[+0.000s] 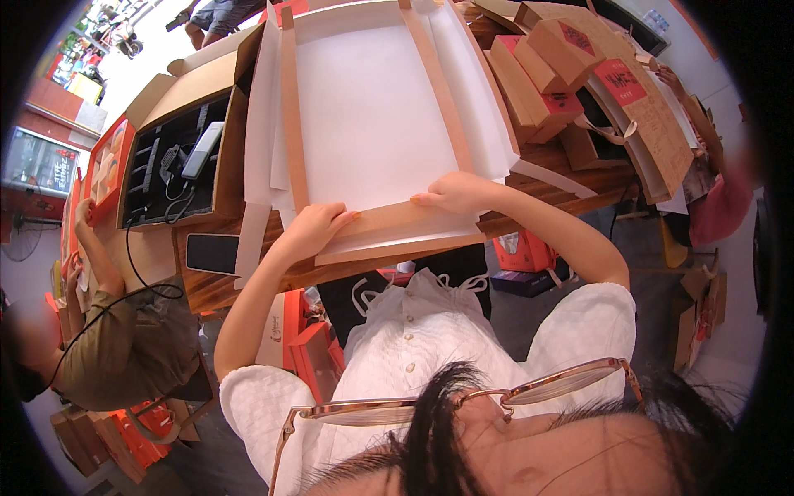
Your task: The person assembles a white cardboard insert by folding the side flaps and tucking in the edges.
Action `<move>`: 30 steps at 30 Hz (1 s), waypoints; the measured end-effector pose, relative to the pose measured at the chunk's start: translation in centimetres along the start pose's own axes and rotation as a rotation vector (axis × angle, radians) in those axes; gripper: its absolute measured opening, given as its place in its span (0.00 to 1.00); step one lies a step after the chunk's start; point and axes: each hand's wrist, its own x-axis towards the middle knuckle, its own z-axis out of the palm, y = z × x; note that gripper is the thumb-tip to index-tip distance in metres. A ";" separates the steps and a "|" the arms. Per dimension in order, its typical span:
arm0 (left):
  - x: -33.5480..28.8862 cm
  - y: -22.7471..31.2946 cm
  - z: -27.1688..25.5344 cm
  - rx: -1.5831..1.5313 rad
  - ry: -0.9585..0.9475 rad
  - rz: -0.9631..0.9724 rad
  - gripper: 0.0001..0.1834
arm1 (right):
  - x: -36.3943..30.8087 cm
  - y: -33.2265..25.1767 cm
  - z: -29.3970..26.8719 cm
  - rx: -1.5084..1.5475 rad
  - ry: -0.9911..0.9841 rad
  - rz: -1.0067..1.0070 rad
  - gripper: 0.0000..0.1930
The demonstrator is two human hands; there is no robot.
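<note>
A large, shallow cardboard box (372,107), white inside with brown strips along its sides, lies on the wooden table in front of me. Its near flap (405,221) is partly raised and brown along the fold. My left hand (313,230) grips this flap near its left end, with the thumb along the fold. Towards the flap's right end, my right hand (461,195) grips it too, thumb pointing inward. The fingers under the flap are hidden on both hands. Loose white side flaps stick out near the box's front corners.
A dark phone (212,253) lies left of the box on the wooden table (207,289). Beyond it stands an open carton (231,157) with a black insert, a grey device and cables. Brown gift boxes (538,99) are stacked at right. Other people work on both sides.
</note>
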 end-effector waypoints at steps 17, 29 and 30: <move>1.5 2.3 0.8 0.098 -0.030 0.126 0.27 | 0.2 -0.9 0.4 -0.001 0.059 -0.029 0.36; 2.8 5.3 5.3 0.166 0.111 0.450 0.17 | -3.2 2.3 -2.3 0.241 0.151 -0.123 0.13; 2.7 5.1 6.0 0.225 0.164 0.488 0.16 | -3.3 2.7 -2.4 0.205 0.112 -0.163 0.11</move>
